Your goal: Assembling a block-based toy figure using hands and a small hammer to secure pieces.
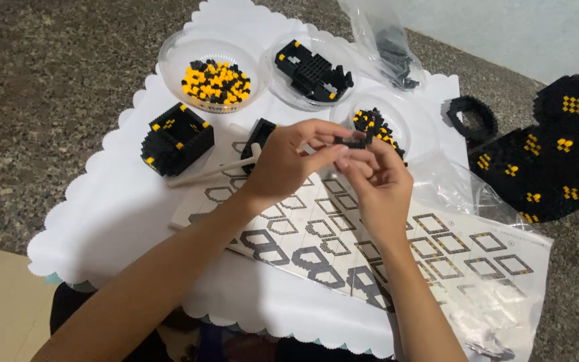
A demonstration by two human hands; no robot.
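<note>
Centrally, a small black brick piece (353, 141) is being pinched, long axis running left to right, between the closed fingertips of the left hand (288, 161) and right hand (378, 181). Three clear bowls (169, 57) of black and yellow bricks are being kept behind, on a white scalloped mat (102, 214) over speckled floor (35, 100).

Domestic setting, hobby use: speckled stone floor (48, 80) beside a plain wall (537, 33), white scalloped mat (102, 214) laid out, bowls (189, 50) of bricks, instruction sheet (450, 248).

Three clear bowls (212, 50), two hands (286, 161), one sheet (437, 248).
</note>
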